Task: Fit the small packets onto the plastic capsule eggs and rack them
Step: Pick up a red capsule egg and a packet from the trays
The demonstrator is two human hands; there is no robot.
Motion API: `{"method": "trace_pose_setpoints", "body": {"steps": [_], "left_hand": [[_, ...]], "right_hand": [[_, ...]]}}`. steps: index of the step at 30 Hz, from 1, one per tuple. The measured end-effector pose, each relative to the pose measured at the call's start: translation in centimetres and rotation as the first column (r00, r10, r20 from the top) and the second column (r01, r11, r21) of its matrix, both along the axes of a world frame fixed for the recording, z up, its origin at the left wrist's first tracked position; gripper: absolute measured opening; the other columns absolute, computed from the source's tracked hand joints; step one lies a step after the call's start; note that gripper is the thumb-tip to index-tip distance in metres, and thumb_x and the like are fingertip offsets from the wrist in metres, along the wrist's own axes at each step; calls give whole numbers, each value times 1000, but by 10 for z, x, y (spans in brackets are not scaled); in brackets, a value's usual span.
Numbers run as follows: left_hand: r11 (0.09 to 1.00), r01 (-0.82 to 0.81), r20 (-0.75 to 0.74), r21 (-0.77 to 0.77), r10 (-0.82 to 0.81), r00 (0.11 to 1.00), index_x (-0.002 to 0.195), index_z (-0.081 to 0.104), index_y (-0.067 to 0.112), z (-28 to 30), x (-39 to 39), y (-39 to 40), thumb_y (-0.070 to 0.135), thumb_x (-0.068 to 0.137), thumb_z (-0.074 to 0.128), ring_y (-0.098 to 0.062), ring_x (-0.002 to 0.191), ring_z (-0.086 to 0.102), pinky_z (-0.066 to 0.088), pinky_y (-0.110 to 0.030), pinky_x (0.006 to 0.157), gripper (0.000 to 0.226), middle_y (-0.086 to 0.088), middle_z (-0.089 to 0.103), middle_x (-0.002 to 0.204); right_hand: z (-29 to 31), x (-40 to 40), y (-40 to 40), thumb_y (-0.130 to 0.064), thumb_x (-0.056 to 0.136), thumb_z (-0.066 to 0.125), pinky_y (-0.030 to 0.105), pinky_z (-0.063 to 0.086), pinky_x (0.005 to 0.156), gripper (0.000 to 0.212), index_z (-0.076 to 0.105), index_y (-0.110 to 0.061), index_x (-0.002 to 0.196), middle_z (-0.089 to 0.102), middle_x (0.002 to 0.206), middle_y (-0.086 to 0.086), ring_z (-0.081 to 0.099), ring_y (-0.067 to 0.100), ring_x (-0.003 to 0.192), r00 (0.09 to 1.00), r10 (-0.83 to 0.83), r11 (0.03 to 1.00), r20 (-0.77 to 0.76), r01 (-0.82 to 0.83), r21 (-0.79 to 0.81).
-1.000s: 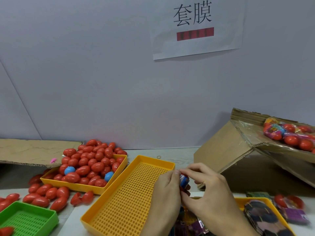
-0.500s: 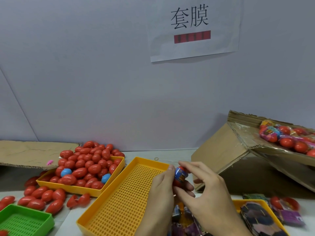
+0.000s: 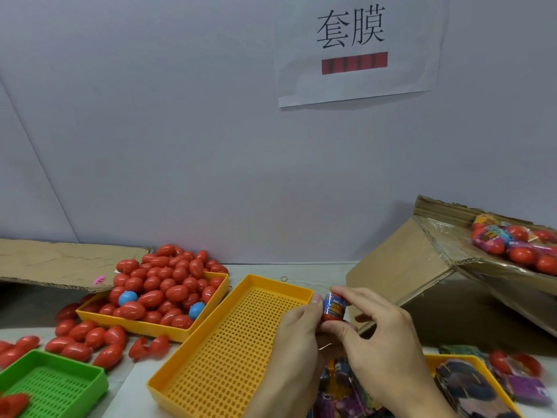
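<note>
Right now I see both hands pinching one smooth red capsule egg wrapped in a glossy blue printed packet; left hand fingers curl beneath, right hand fingertips grip above. Just left of the fingers lies a perforated orange tray. Packet print is unreadable.

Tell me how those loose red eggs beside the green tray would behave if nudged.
The loose red eggs look smooth and rounded, so they would probably roll or wobble off sideways. Their glossy plastic suggests fingers may slip. The split-open shell nearby hints they are hollow, so likely light.
</note>
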State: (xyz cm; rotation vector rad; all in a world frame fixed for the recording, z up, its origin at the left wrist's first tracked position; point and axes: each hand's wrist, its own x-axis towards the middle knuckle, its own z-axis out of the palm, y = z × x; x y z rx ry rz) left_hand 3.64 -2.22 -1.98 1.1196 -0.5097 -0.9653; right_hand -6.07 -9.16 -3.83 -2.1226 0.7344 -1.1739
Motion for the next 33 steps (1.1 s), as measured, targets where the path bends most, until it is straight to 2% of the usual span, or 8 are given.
{"method": "trace_pose_setpoints", "body": {"steps": [4,9,13,16,20,23,26,33], "left_hand": [[1000,12,-19,-2,-12,1000,100,64,-6,1,-1,0,25,102,47,-31,69,71,59,-35,59,35,-29,69,79],[999,43,52,23,-44,998,90,70,4,-1,1,0,31,102,49,-27,73,72,59,-36,63,37,-23,72,80],[998,53,140,18,-55,989,85,73,8,-3,1,-1,34,100,52,-23,70,70,56,-34,59,37,-17,70,76],[999,37,138,-6,-36,990,84,76,10,-4,1,-2,32,104,45,-23,75,73,57,-32,60,43,-17,71,75],[997,59,41,-50,-57,998,81,78,7,-3,-2,-3,33,104,41,-33,89,74,61,-35,66,51,-23,71,78],[995,74,12,-64,-74,997,87,76,1,-3,-3,-3,35,103,41,-32,86,73,61,-37,68,51,-24,72,82],[991,88,-1,-103,-89,996,81,80,8,-2,-5,-2,36,98,46,-28,83,73,61,-38,75,48,-21,73,84],[991,54,-23,-120,-57,998,81,80,10,-2,-2,-2,35,93,52,-34,91,70,56,-44,81,40,-24,73,95]], "right_hand": [[0,0,0,-21,77,82,5,46,76,45,69,-27,121,63,105,-26,57,-4,102,1000,-21,1000,-1,21,-8],[0,-2,-1,-14,79,80,8,46,78,43,70,-31,118,65,104,-23,59,-2,102,999,32,999,9,-33,41],[2,-2,0,-14,83,77,9,47,83,43,68,-34,119,62,105,-32,57,-8,104,997,71,996,-5,-70,60],[2,-1,1,-21,82,78,24,51,92,45,66,-34,124,64,109,-28,58,-3,107,996,80,990,33,-84,117],[5,-2,2,-19,82,78,36,56,87,40,69,-31,119,67,105,-21,64,7,101,988,104,976,112,-123,178],[6,-3,1,-13,84,75,33,57,84,36,69,-33,114,68,105,-18,65,7,101,981,125,969,149,-153,196],[6,-4,1,-7,87,71,28,58,81,39,68,-39,109,69,105,-15,67,8,97,971,151,959,184,-190,211],[6,-4,-2,-15,88,69,13,53,80,33,68,-45,103,74,103,-17,69,3,99,933,213,910,289,-297,289]]}}
